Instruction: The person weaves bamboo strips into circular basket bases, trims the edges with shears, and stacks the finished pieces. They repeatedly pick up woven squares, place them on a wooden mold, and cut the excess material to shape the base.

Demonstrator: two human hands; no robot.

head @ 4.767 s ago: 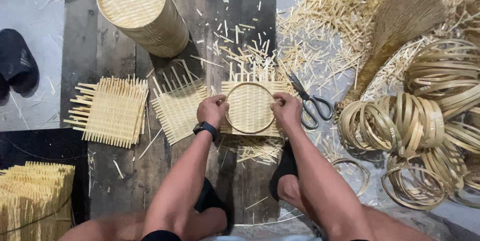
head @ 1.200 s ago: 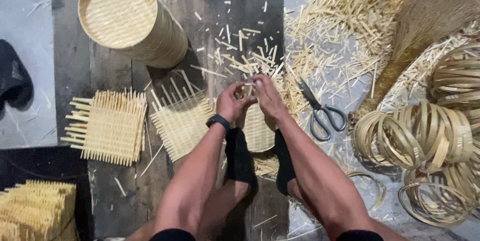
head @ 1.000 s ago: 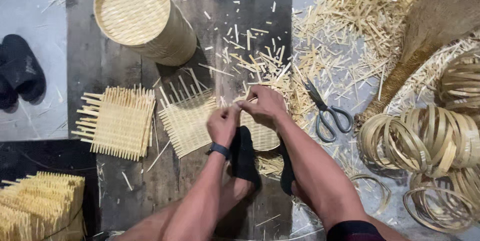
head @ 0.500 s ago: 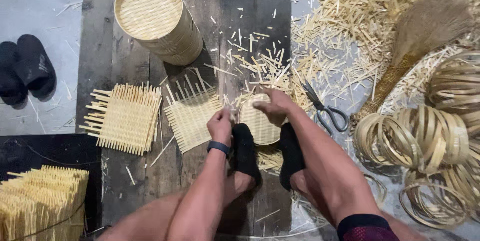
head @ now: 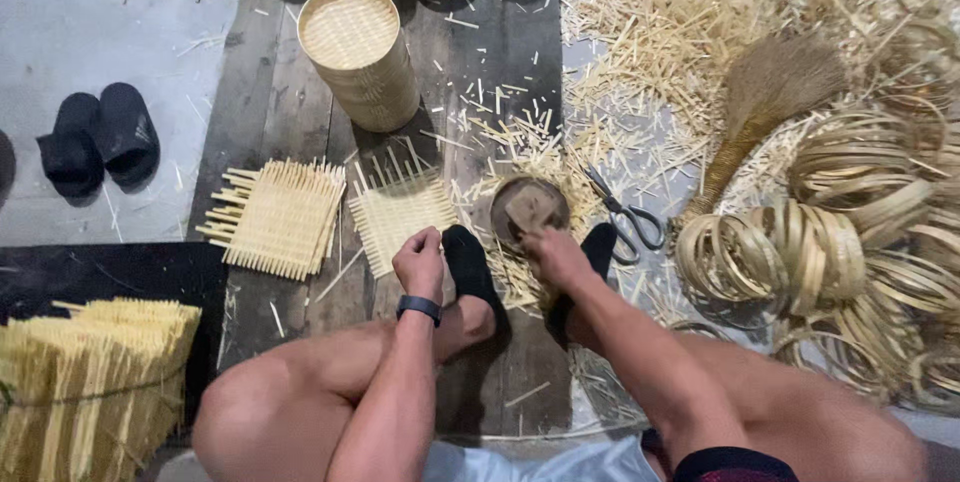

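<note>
I sit on a dark wooden board with both feet in black socks in front of me. My right hand grips a blurred tan wooden block over a dark round piece that lies among bamboo scraps. My left hand, with a dark band on its wrist, is curled into a fist beside my left foot. It sits at the near edge of a square woven bamboo mat with loose ends. Nothing shows inside that fist.
A second woven mat lies to the left, and a tall stack of round woven baskets stands behind. Scissors, a broom and several bamboo rings are on the right. Black slippers and bundled mats are at the left.
Both hands let go of the round woven piece they were pressing. The right hand now holds a wooden block over a dark round piece. The left hand has drawn back beside my foot.
</note>
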